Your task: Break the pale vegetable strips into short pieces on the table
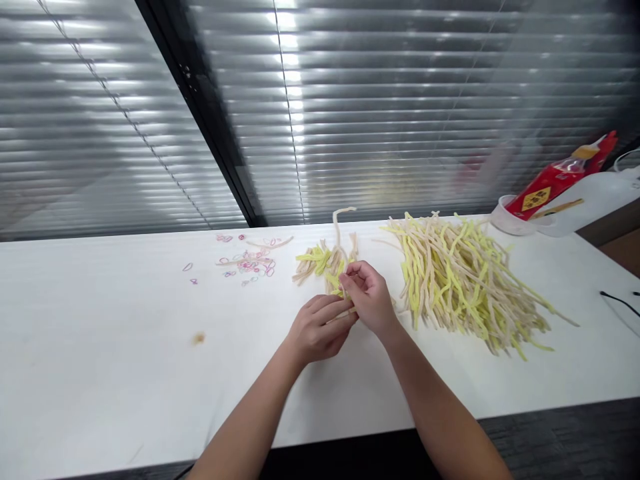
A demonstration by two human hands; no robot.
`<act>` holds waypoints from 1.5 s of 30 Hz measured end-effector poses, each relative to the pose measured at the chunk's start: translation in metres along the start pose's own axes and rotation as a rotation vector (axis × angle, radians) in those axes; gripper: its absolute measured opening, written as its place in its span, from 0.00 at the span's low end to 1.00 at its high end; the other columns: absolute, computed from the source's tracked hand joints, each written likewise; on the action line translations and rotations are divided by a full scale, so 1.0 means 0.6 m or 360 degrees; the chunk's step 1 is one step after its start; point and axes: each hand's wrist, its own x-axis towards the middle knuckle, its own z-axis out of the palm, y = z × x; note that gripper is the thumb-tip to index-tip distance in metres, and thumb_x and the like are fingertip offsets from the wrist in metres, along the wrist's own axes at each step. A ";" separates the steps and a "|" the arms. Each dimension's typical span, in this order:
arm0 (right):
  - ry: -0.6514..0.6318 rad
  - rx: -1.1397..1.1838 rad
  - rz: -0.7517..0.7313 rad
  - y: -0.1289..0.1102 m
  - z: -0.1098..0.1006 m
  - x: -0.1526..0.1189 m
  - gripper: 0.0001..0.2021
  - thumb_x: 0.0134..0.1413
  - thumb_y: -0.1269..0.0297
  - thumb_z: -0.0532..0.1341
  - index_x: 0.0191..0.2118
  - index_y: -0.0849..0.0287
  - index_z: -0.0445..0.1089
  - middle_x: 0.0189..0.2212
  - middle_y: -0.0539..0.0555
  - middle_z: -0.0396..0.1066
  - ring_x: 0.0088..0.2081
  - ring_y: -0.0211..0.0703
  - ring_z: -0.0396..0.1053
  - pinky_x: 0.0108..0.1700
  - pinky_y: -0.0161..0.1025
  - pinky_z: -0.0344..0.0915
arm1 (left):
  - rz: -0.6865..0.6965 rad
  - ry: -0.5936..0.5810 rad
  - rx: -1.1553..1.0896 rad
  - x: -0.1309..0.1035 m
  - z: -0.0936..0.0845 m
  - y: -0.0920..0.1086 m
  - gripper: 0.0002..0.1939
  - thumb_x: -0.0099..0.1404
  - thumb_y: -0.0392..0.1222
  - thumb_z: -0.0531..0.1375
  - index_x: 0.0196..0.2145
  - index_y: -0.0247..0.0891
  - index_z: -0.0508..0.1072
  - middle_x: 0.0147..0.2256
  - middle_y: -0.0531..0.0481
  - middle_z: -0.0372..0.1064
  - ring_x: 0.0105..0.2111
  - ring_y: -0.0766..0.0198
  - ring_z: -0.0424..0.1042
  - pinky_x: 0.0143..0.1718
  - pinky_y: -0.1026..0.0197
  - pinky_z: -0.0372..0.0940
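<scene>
Over the white table, both my hands meet at a beige fuzzy strand [337, 230], like a chenille stem, which rises from between them and bends over at the top. My right hand [371, 299] pinches it between thumb and fingertips. My left hand [323, 328] is closed just below and to the left, fingers curled around strand ends that are mostly hidden. Small bundles of folded yellow and beige chenille stems [316, 260] lie just beyond my hands. To the right spreads a large loose pile of yellow and beige chenille stems [457, 280].
Small coloured rubber bands [255, 263] lie scattered at the left with a few beige strands. At the back right, a red bottle [545, 187] leans in a clear plastic cup [510, 220] beside a translucent jug [595, 197]. Blinds [400, 120] line the table's far edge.
</scene>
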 end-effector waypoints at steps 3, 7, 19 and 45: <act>-0.0050 -0.0171 -0.0116 -0.004 -0.004 -0.002 0.09 0.55 0.55 0.59 0.35 0.54 0.64 0.25 0.47 0.66 0.26 0.37 0.64 0.30 0.34 0.61 | 0.0155 0.0295 0.0061 -0.003 0.007 0.003 0.08 0.51 0.36 0.67 0.32 0.43 0.77 0.38 0.42 0.73 0.43 0.54 0.70 0.50 0.51 0.62; -0.0324 -0.0422 -0.0251 -0.013 -0.002 -0.009 0.07 0.59 0.58 0.56 0.38 0.54 0.67 0.25 0.48 0.68 0.26 0.38 0.65 0.31 0.34 0.60 | 0.0067 0.0700 -0.0154 0.007 0.011 0.009 0.15 0.53 0.42 0.67 0.40 0.41 0.75 0.41 0.44 0.70 0.41 0.58 0.69 0.44 0.59 0.65; -0.0848 -0.0784 -0.0344 0.016 0.026 -0.029 0.12 0.56 0.61 0.60 0.46 0.53 0.68 0.21 0.44 0.63 0.23 0.34 0.60 0.29 0.32 0.55 | -0.0282 0.0957 -0.1177 0.037 -0.031 0.012 0.20 0.59 0.59 0.59 0.29 0.38 0.65 0.19 0.57 0.56 0.22 0.69 0.64 0.28 0.66 0.64; -0.0770 -0.1015 -0.0401 0.004 0.015 -0.022 0.19 0.57 0.67 0.59 0.54 0.52 0.66 0.23 0.45 0.68 0.25 0.35 0.65 0.32 0.32 0.61 | -0.0574 0.0787 -0.1010 0.035 -0.085 0.012 0.09 0.49 0.38 0.67 0.27 0.34 0.71 0.24 0.52 0.68 0.26 0.70 0.68 0.31 0.66 0.65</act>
